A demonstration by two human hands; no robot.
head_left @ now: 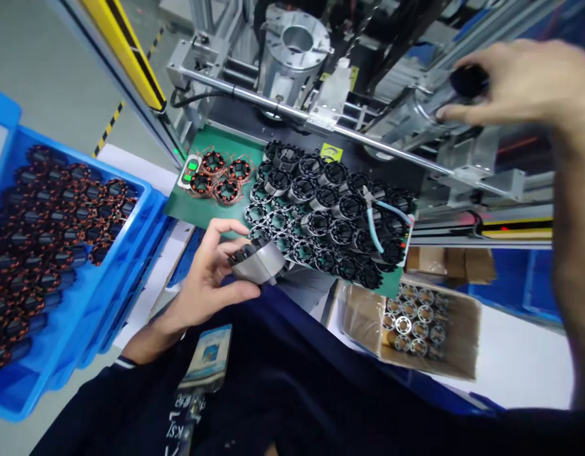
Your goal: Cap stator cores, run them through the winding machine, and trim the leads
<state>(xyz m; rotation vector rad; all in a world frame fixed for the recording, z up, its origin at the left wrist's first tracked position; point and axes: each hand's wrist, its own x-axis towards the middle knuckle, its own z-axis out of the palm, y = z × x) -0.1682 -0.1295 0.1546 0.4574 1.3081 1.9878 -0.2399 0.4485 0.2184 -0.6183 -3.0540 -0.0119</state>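
My left hand (197, 288) grips a stator core (261, 263) between thumb and fingers, in front of the green work table. Its outside is bare silvery metal, with a black slotted insert at one end; it is held tilted. At the upper right, my right hand (515, 85) has thumb and fingers round a black round part (469, 81) at the end of a metal machine fixture (411, 114). Blur hides the detail of that part. Between the hands, several rows of unwound stator cores (316, 221) stand packed together on the table.
Blue-handled pliers (374, 221) lie across the cores. Copper-wound stators (226, 190) sit beside a counter with green buttons (190, 170). A blue crate (135, 183) of wound stators stands left; a cardboard box (463, 335) of metal rings, right. A rail (292, 113) spans the machine.
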